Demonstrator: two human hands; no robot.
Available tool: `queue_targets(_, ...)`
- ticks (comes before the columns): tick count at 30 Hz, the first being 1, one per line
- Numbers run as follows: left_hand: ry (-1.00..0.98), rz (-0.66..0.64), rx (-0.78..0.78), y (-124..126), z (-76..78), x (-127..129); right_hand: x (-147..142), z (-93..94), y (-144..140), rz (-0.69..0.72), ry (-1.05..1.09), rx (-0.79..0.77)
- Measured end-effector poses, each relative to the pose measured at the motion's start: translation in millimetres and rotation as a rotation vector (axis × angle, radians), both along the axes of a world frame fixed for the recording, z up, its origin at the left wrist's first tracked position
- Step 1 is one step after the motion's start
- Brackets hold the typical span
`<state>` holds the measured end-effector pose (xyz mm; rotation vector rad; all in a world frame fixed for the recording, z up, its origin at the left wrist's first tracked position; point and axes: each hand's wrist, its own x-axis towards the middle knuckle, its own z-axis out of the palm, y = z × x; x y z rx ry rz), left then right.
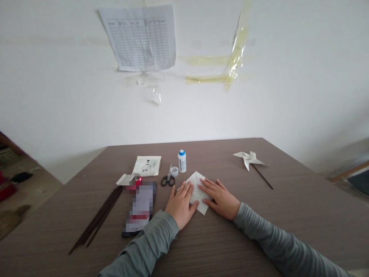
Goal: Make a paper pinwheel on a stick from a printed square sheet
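A square sheet of printed paper (197, 186) lies on the brown wooden table (259, 231), turned like a diamond. My left hand (181, 204) rests flat on its left edge, fingers spread. My right hand (220, 197) presses flat on its right side. Neither hand grips anything. Just beyond the paper stand a small white glue bottle (182, 161) with a blue top, its loose cap (174, 171), and black-handled scissors (167, 178).
A phone (140, 207) lies left of my left hand, with several thin dark sticks (99, 218) further left. A stack of printed paper (147, 166) and a small stapler-like item (129, 179) sit behind. A finished paper pinwheel (250, 159) on a stick lies far right. The white wall (259, 104) holds a taped sheet (141, 37).
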<state>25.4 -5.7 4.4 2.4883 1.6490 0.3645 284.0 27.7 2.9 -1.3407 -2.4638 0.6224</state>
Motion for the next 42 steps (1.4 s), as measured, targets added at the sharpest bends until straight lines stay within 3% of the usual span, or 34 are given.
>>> queue_targets(13, -0.023, 0.057, 0.033, 1.9, -11.6, -8.9, 16.7, -13.2, 9.1, -0.076, -0.027, 0.058)
queue_targets(21, -0.032, 0.121, 0.05, 3.3, -18.5, -21.6, 20.7, -1.4, 9.0, -0.087, -0.184, -0.061)
queue_targets(26, -0.004, 0.126, 0.01, 4.4, -12.2, -30.1, 23.3, 0.8, 13.5, -0.05, -0.152, -0.08)
queue_targets(31, -0.01, 0.109, -0.036, 3.6, -1.6, -36.8, 28.2, -5.7, 23.9, -0.038, -0.064, 0.012)
queue_targets(38, 0.003, 0.103, -0.113, -1.3, 9.9, -42.4, 39.8, -28.1, 62.7, 0.096, 0.265, 0.283)
queue_targets(42, 0.014, 0.122, -0.172, -4.5, 20.2, -39.8, 22.8, -18.7, 89.8, 0.152, 0.283, 0.32)
